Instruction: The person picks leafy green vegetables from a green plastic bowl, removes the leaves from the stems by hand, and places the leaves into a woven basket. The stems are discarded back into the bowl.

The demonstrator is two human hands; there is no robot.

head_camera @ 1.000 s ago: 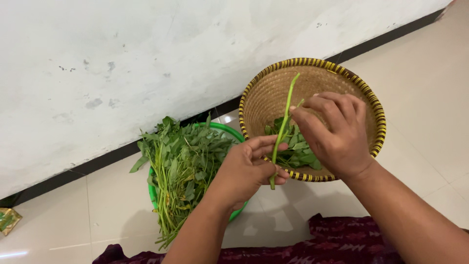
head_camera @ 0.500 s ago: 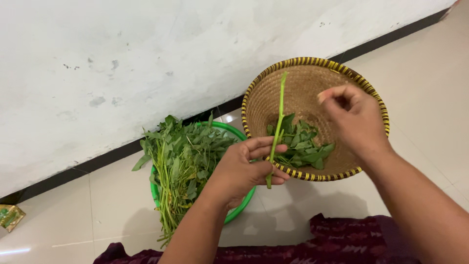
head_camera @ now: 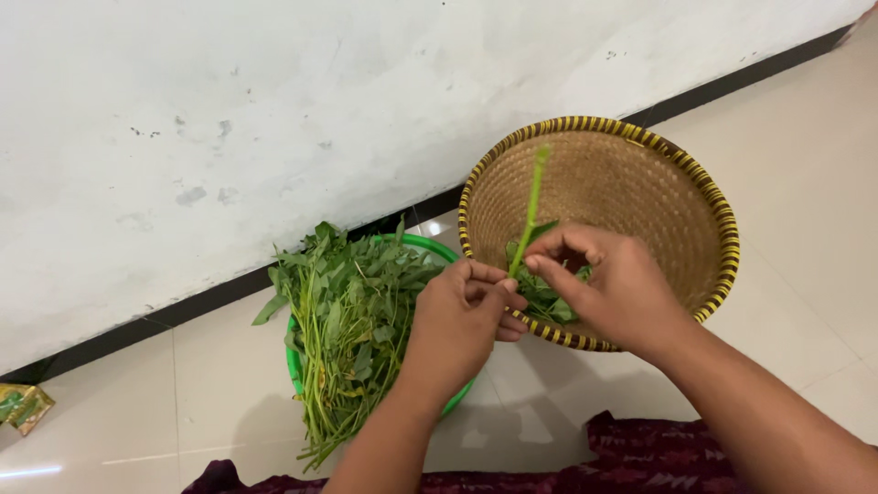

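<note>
The stalk (head_camera: 531, 209), bare and green, is held over the woven basket (head_camera: 704, 197), its long axis running from about six o'clock up to twelve, tilted slightly right. To the left, a green bowl (head_camera: 294, 366) heaped with leafy stems (head_camera: 347, 320) stands on the tiled floor. The left hand (head_camera: 462, 320) is seen closed near the stalk's lower end, though the grip itself is hidden. The right hand (head_camera: 608, 288) is pinched on the stalk just above, at two o'clock from the left. Picked leaves (head_camera: 547, 297) lie in the basket below.
</note>
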